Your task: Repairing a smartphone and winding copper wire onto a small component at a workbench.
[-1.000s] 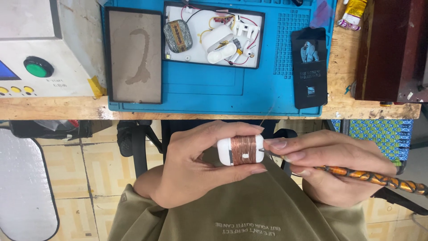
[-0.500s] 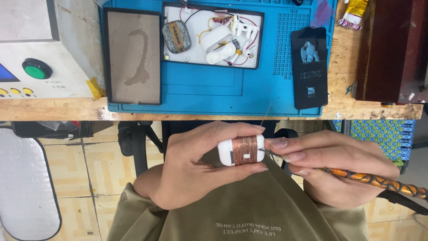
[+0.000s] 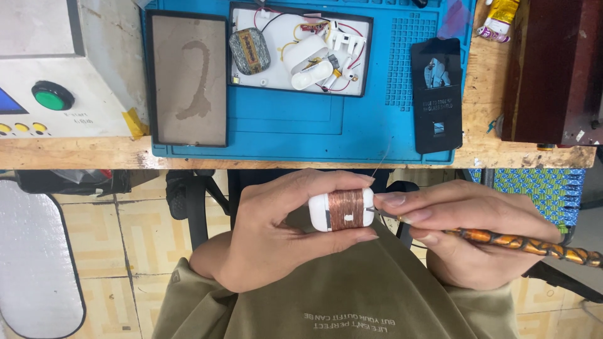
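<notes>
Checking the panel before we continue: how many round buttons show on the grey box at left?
4: a green button on the box front, and three small yellow ones beneath; more may lie off-frame.

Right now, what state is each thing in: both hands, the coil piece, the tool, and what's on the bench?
Left hand: closed around the white part.
White part with copper coil: held above the lap, coil facing up.
Right hand: gripping the tool.
Orange-patterned tool: tip at the coil's right edge.
White earbud case: opened up, wires exposed, in the black tray.
Green button: unlit as far as I can tell.
</notes>
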